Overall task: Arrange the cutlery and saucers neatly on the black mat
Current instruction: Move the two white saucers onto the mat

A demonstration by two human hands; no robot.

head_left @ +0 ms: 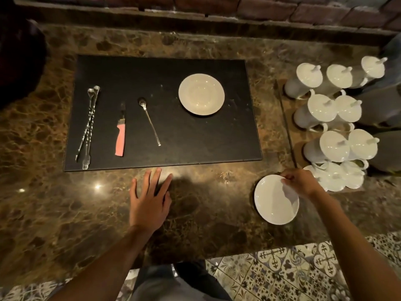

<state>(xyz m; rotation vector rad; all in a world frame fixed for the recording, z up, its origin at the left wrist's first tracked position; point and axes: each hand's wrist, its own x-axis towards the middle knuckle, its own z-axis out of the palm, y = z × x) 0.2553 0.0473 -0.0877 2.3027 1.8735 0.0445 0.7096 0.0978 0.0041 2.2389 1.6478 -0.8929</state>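
Gripping the far rim of a round white ceramic saucer (pixel 273 203) at lower right of the frame with the right hand (pixel 300 181), off the rectangular black mat (pixel 165 135). Resting the left hand (pixel 149 200) flat, fingers spread and released, on the brown marble counter (pixel 43 192) below the mat. Next, probably carrying it beside the 1 beige saucer (pixel 201 94) at upper centre, clear of the slim steel spoon (pixel 149 121).

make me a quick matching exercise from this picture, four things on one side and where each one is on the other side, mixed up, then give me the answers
Things:
1. pink-handled knife
2. saucer with no hand on it
3. second saucer
4. lidded white pots

Places:
A. on the marble counter, off the mat, held at its rim by the right hand
B. right part of the black mat
C. clustered beyond the mat's right edge
D. between the long bar spoons and the teaspoon

Pairs: 1-D, 2-B, 3-A, 4-C
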